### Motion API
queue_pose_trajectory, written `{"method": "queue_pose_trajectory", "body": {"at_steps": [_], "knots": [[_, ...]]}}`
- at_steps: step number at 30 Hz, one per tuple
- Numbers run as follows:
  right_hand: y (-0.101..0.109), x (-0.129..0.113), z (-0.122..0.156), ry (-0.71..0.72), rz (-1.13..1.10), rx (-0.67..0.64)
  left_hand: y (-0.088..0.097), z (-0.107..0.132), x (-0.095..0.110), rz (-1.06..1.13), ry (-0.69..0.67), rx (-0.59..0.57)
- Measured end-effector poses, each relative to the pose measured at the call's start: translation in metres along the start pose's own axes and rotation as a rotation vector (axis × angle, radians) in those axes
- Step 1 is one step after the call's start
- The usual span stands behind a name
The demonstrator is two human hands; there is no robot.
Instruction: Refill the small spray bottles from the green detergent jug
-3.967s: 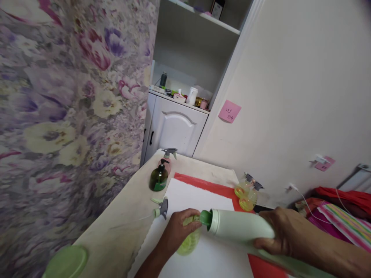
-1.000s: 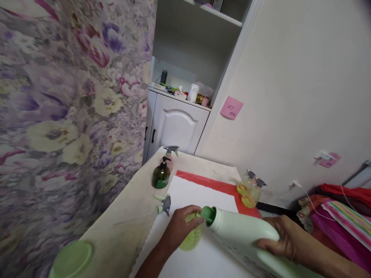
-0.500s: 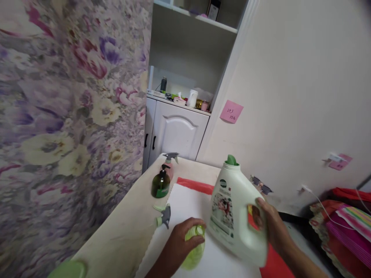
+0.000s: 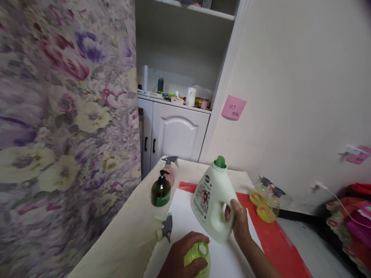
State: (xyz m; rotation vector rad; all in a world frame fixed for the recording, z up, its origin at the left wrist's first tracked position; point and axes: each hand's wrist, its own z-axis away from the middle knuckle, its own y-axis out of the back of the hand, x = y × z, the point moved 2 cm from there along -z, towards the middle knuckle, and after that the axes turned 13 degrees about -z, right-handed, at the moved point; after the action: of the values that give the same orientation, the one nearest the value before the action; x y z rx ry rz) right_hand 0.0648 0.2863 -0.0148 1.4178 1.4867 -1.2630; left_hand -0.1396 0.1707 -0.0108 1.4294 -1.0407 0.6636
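Note:
My right hand [image 4: 240, 219] is wrapped round the handle of a large pale green detergent jug [image 4: 215, 200]. The jug's cap is off and a green pour spout [image 4: 220, 161] shows in its neck; it leans slightly to the left over the white sheet. My left hand [image 4: 185, 253] grips a small yellow-green bottle [image 4: 199, 259] near its open mouth. Left of that hand lies a grey and pale green spray trigger head [image 4: 165, 227]. Behind it stand a dark green pump bottle [image 4: 161, 191] and a pink spray bottle [image 4: 169, 173].
A white sheet [image 4: 185, 208] and a red sheet [image 4: 275, 239] cover part of the cream table [image 4: 116, 235]. Two spray bottles with yellow liquid [image 4: 267, 206] stand at the right. A floral curtain [image 4: 66, 135] borders the left, a white cabinet [image 4: 179, 133] the back.
The jug in my right hand has shifted left and away from me. The yellow spray bottles at the right have come into fuller view. My left hand still holds the small bottle.

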Motion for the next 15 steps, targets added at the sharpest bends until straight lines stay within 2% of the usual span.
{"method": "queue_pose_trajectory", "body": {"at_steps": [5, 8, 12, 15], "knots": [[0.005, -0.006, 0.007, -0.005, 0.081, -0.014, -0.002, 0.001, -0.009, -0.049, -0.017, 0.012], [0.018, -0.012, 0.018, 0.015, 0.110, 0.028, -0.002, 0.002, -0.013, -0.053, -0.023, -0.003], [0.048, -0.001, 0.055, -0.017, 0.128, 0.189, -0.003, 0.003, -0.014, -0.047, 0.025, -0.010], [0.054, 0.023, 0.097, -0.059, 0.100, 0.173, 0.001, 0.003, -0.016, -0.051, 0.027, 0.007]]}}
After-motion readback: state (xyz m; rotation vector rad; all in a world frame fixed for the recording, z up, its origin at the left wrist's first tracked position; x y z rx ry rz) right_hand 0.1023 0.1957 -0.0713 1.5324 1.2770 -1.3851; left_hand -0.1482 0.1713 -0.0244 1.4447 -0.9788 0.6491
